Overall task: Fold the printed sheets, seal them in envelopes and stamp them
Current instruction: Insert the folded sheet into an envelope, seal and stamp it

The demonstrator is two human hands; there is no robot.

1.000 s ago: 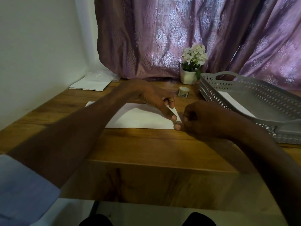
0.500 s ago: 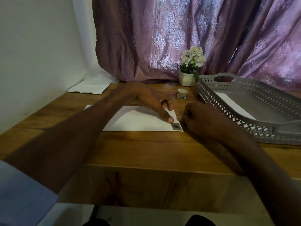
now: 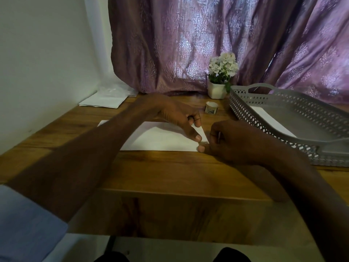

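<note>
Both hands meet at the near right corner of a white envelope point(image 3: 160, 138) lying flat on the wooden tabletop point(image 3: 170, 173): the left hand point(image 3: 179, 116) presses it still with straight fingers, while the right hand point(image 3: 232, 140), curled, seemingly thumbs down a stamp point(image 3: 203, 142) (mostly hidden). Further right sits a grey perforated tray point(image 3: 294, 103), probably for finished envelopes.

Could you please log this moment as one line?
stage: stamping | left hand: presses envelope | right hand: at stamp corner | tray: right
</note>
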